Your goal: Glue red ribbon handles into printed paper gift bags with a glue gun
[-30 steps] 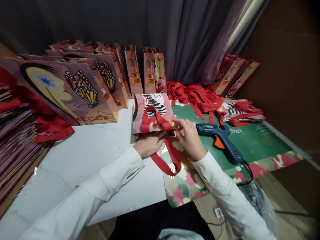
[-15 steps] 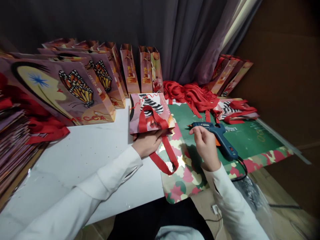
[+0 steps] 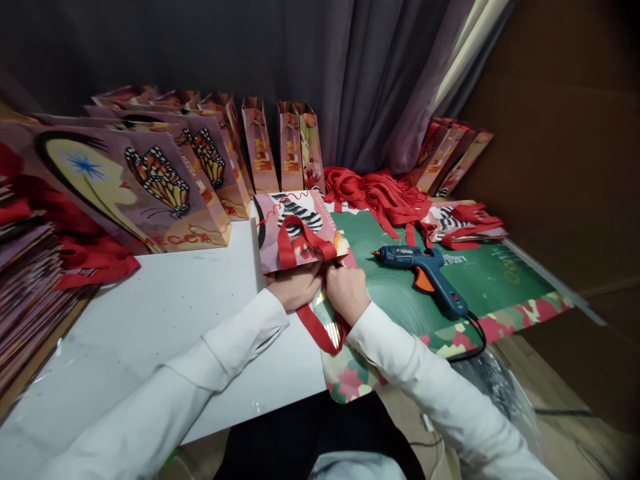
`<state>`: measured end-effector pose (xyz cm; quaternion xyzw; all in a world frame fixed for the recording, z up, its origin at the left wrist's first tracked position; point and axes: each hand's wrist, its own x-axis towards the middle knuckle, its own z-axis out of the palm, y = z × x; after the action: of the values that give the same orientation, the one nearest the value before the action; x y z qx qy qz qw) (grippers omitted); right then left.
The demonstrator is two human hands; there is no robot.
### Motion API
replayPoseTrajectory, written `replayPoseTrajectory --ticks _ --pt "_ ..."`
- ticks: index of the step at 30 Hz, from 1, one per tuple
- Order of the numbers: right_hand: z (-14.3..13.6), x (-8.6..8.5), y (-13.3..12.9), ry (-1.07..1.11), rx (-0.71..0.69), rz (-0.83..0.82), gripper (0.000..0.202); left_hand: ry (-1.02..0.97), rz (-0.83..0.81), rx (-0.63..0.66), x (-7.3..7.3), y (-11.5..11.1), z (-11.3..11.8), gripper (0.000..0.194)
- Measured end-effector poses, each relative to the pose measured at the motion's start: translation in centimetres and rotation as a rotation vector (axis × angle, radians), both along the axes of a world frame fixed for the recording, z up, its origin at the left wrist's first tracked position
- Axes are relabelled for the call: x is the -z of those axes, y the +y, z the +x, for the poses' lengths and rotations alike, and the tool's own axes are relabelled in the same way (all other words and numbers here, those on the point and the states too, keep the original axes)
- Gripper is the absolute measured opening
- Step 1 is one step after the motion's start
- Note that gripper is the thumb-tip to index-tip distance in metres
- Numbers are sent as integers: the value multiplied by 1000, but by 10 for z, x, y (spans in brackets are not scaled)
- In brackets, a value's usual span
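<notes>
A small zebra-print paper bag (image 3: 320,217) lies at the middle of the table, its opening toward me. One red ribbon handle (image 3: 307,245) rests on its upper face; another ribbon loop (image 3: 320,333) hangs out below. My left hand (image 3: 296,287) is at the left of the bag's mouth, its fingertips hidden inside or under the edge. Beside it, my right hand (image 3: 347,290) is closed at the right of the mouth, over the lower ribbon; what its fingertips pinch is hidden. A blue glue gun (image 3: 437,273) with an orange trigger lies on the green mat (image 3: 395,293).
Larger butterfly-print bags (image 3: 155,193) stand at the back left, narrower ones beside them. Red ribbons (image 3: 385,197) are heaped behind the mat. Another zebra-print bag (image 3: 465,223) lies at right. Stacked flat bags (image 3: 30,287) line the left edge. A cord trails from the glue gun.
My right hand has moved left from beside the glue gun to the bag's mouth, next to my left hand. The view has shifted slightly.
</notes>
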<state>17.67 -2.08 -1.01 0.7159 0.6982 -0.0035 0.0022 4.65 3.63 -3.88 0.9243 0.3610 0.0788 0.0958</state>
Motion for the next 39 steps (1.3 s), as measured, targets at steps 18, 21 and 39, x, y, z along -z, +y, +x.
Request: replayPoseTrajectory --ticks 18,21,39 --pt "8 -1 2 -37 84 -23 30 51 232 -324 -7 -29 -27 68" --pt "11 -2 1 -35 -35 -34 33 51 203 -328 -8 -30 -25 72" --pt "9 -5 1 -20 49 -7 32 93 86 -238 -14 -37 -14 52"
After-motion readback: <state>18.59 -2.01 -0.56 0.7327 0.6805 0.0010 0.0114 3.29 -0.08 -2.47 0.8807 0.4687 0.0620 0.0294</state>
